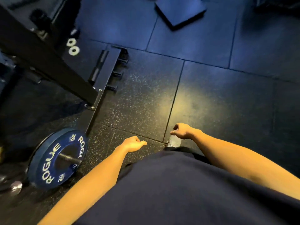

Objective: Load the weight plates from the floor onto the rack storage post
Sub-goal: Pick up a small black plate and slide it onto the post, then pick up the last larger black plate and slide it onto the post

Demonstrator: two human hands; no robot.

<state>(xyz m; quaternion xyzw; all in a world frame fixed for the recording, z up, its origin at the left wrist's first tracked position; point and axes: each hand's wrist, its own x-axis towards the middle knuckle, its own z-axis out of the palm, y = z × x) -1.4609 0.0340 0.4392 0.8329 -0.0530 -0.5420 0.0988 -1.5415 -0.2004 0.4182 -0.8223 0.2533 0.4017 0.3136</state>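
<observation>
Plate (56, 157), blue, sits on the storage post (69, 158) low at the rack, well left of both grips; left hand (132, 144) and right hand (182, 131) hang loosely curled, holding nothing.

Blurred rack frame (40, 51) cut off at left edge.
</observation>
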